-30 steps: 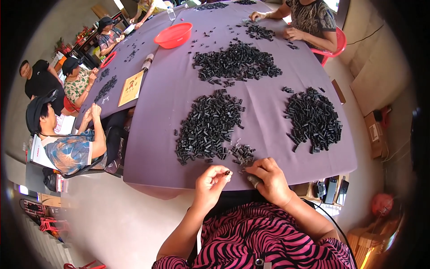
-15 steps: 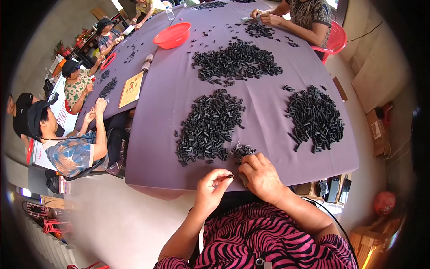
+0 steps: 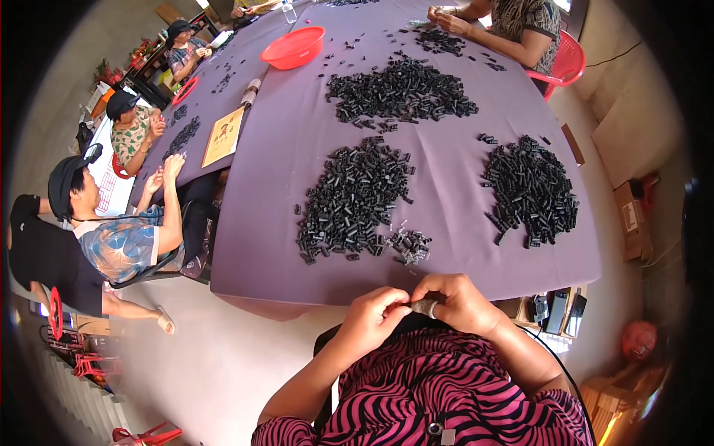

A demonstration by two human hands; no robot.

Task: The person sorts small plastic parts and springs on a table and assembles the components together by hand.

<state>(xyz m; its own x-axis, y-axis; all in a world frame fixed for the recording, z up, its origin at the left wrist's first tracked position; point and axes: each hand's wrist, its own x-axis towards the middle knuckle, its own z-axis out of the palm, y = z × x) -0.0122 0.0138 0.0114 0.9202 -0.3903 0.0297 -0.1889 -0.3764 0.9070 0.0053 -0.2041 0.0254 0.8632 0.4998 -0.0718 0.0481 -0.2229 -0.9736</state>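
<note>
At the near table edge, my left hand (image 3: 374,316) is closed in a pinch. At its fingertips is a small black tubular piece (image 3: 408,304), mostly hidden. Against it my right hand (image 3: 460,303) is closed too, with a greyish wrap (image 3: 425,308) around one finger; what its fingers hold cannot be made out. Just beyond my hands lies a small heap of clear and dark bits (image 3: 410,246). It borders a big pile of black tubular pieces (image 3: 353,201). Another such pile (image 3: 532,192) lies to the right.
A purple cloth (image 3: 454,186) covers the table. Farther back are a third black pile (image 3: 401,91), a red basin (image 3: 293,49) and a yellow booklet (image 3: 223,138). Several people sit along the left side; one person (image 3: 524,33) sits at the far right on a red chair (image 3: 569,59).
My right hand has drawn back from the small heap to meet my left fingertips, uncovering the heap. At the left, a person in black has moved further into view.
</note>
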